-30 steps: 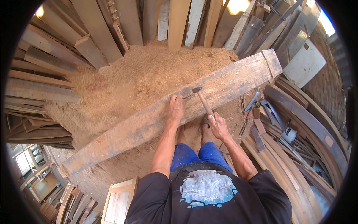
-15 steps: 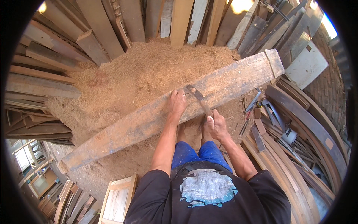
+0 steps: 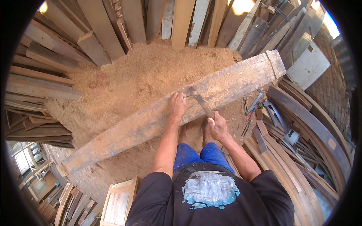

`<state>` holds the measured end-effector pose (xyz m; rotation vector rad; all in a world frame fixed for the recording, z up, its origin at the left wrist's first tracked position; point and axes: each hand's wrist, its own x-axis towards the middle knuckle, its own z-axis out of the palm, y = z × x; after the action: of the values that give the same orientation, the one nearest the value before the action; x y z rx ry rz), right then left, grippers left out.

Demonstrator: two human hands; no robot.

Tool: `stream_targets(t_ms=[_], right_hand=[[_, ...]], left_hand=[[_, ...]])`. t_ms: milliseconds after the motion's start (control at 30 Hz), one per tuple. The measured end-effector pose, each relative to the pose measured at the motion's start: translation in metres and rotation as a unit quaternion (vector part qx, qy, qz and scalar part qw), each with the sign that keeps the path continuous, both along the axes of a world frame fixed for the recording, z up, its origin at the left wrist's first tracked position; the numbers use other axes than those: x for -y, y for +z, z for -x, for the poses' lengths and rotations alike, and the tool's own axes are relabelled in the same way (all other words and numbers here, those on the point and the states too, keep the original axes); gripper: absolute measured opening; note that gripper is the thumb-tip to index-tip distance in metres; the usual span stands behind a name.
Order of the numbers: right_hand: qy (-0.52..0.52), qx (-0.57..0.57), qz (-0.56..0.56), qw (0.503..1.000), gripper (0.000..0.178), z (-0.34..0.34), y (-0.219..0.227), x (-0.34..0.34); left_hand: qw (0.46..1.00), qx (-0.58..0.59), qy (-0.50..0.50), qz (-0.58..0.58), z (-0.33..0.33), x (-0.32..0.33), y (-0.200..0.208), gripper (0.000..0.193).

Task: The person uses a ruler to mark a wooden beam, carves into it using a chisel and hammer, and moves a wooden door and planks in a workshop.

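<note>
My right hand (image 3: 217, 126) is wrapped round the wooden handle of a hammer (image 3: 205, 107). The hammer's head, smeared by motion, is over the long plank, just right of my left fingertips. My left hand (image 3: 178, 104) rests at the far edge of the plank (image 3: 130, 132), its fingers closed. A thin dark piece sticks out from those fingers toward the hammer head; it is too small to name. The worn plank slants across in front of me, from lower left to upper right, with a narrow wooden strip (image 3: 271, 64) across its right end.
Sawdust (image 3: 147, 67) lies heaped beyond the plank. Upright boards (image 3: 132, 19) lean behind it, and more timber is stacked at left. To my right are curved wooden pieces (image 3: 309, 124) and scattered hand tools (image 3: 254, 101). A framed wooden panel (image 3: 120, 203) stands at lower left.
The hammer has shifted a little, and its head is now blurred. Both hands have moved slightly to the left; the plank looks unmoved.
</note>
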<state>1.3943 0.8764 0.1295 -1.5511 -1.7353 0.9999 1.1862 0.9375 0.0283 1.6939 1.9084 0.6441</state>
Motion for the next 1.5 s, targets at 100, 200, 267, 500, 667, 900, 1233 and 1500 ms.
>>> stream_targets(t_ms=[100, 200, 267, 500, 667, 900, 1233, 1500], right_hand=[[0.049, 0.222, 0.204, 0.952, 0.043, -0.007, -0.026, 0.002], [0.044, 0.165, 0.199, 0.965, 0.044, -0.002, -0.006, 0.008], [0.037, 0.015, -0.001, 0.999, 0.046, 0.008, 0.017, 0.008], [0.01, -0.061, 0.08, 0.995, 0.051, 0.001, 0.039, 0.0], [-0.017, -0.017, 0.052, 0.998, 0.052, -0.004, 0.025, -0.012], [-0.018, -0.009, 0.083, 0.996, 0.051, -0.011, 0.022, -0.013], [-0.013, -0.017, 0.041, 0.999, 0.046, -0.012, 0.033, -0.009], [0.048, 0.201, 0.197, 0.958, 0.037, -0.03, -0.042, 0.015]], left_hand=[[0.999, 0.017, -0.01, 0.035, 0.002, 0.001, -0.011, 0.011], [0.999, -0.042, 0.008, -0.026, 0.005, 0.012, -0.022, 0.01], [0.998, -0.043, -0.033, -0.009, 0.011, 0.004, -0.018, 0.01], [0.994, -0.015, 0.001, 0.111, -0.001, -0.01, 0.025, 0.011], [0.995, -0.023, 0.013, 0.092, -0.003, -0.006, 0.036, 0.013], [0.998, 0.002, 0.019, 0.051, 0.001, -0.001, 0.017, 0.01], [0.998, -0.038, -0.018, 0.036, -0.003, 0.002, 0.002, 0.008], [0.998, -0.004, -0.035, 0.052, -0.003, -0.009, 0.001, 0.006]])
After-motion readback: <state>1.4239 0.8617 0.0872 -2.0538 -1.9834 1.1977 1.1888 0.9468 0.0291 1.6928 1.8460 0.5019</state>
